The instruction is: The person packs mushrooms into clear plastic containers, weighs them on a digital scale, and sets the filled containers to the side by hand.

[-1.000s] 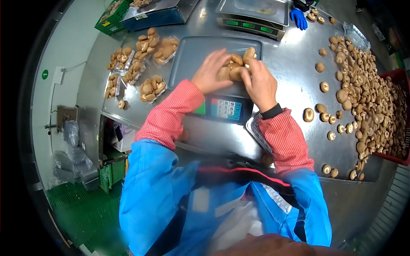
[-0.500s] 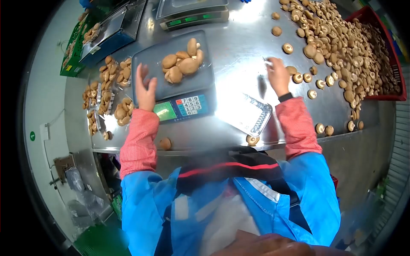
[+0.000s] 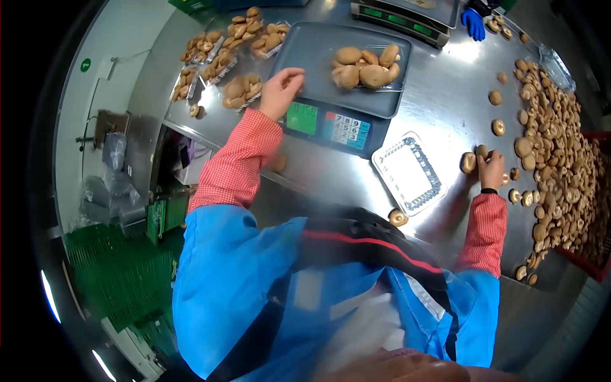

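My right hand [image 3: 491, 170] is at the loose mushrooms on the right, its fingers closed on a brown mushroom [image 3: 482, 151]. Another mushroom [image 3: 468, 163] lies just left of it. My left hand [image 3: 280, 94] hovers over the left front corner of the weighing scale's grey platform [image 3: 305, 57], fingers loosely bent and apart, with nothing in them. On that platform several mushrooms [image 3: 374, 76] sit in a clear tray. Below, the scale's green display [image 3: 301, 118] is lit. Between my hands, a clear plastic tray [image 3: 380, 167] lies on the steel table.
A large heap of mushrooms [image 3: 566, 178] spreads along the right, by a red crate [image 3: 593, 268]. Filled mushroom trays [image 3: 242, 89] stand at the left. A second scale [image 3: 401, 24] is at the back, near another person's blue-gloved hand [image 3: 473, 24]. One mushroom [image 3: 398, 218] lies near the front edge.
The view has turned and shifted. My right hand has moved from above the clear tray to the loose mushrooms and closed on one. My left hand's fingers have drawn closer together.
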The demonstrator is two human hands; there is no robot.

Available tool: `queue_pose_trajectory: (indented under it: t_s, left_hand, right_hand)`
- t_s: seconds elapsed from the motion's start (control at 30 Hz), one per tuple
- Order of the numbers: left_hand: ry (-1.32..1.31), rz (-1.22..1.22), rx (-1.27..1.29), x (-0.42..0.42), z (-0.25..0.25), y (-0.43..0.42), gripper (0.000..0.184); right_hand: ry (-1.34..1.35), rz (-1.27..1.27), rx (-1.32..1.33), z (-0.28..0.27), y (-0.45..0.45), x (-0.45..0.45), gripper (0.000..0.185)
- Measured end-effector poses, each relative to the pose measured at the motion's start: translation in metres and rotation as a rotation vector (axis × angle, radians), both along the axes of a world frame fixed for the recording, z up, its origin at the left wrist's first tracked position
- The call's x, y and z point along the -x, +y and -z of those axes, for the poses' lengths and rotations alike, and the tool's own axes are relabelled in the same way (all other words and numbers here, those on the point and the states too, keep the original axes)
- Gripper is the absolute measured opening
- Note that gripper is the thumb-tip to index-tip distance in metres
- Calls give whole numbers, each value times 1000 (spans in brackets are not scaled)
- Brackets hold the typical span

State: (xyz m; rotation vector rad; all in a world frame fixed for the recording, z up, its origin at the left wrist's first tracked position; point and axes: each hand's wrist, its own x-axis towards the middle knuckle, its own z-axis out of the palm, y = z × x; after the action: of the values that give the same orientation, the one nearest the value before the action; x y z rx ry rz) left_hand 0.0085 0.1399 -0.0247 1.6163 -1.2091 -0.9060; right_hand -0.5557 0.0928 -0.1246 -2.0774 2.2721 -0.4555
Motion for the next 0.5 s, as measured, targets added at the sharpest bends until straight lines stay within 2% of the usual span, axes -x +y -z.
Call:
queue_pose_trajectory:
  t_s: [0.17, 0.23, 0.27, 0.3, 0.37, 0.4, 0.43, 0.47, 0.5]
  left_hand:
    - [-142, 50, -42, 2, 8, -8, 28]
    - [-184, 71, -49, 4, 17, -14, 30]
    - [-220, 83, -118, 12, 9, -17, 33]
    - [-329, 102, -155, 15, 8, -20, 36]
    - [-323, 118, -221, 29, 6, -24, 36]
    - [-286, 142, -213, 32, 11, -27, 34]
    - [-249, 166, -204, 33, 19, -30, 32]
    - [-312, 149, -159, 33, 25, -34, 23]
    - [-253, 145, -170, 33, 27, -38, 20]
  right_hand:
    - [-481, -64, -17, 40, -17, 11, 29]
    - [-769, 8, -128, 27, -18, -8, 31]
    - [-856, 57, -173, -17, -9, -39, 30]
    - [-812, 54, -182, -24, -11, -47, 33]
    - [-464, -46, -96, -18, -21, -53, 37]
    - [-293, -47, -141, -48, -13, -74, 39]
    - [-14, -82, -61, -44, -14, -80, 37]
    - [-65, -120, -41, -42, -18, -87, 35]
    - [-116, -159, -19, -45, -24, -98, 33]
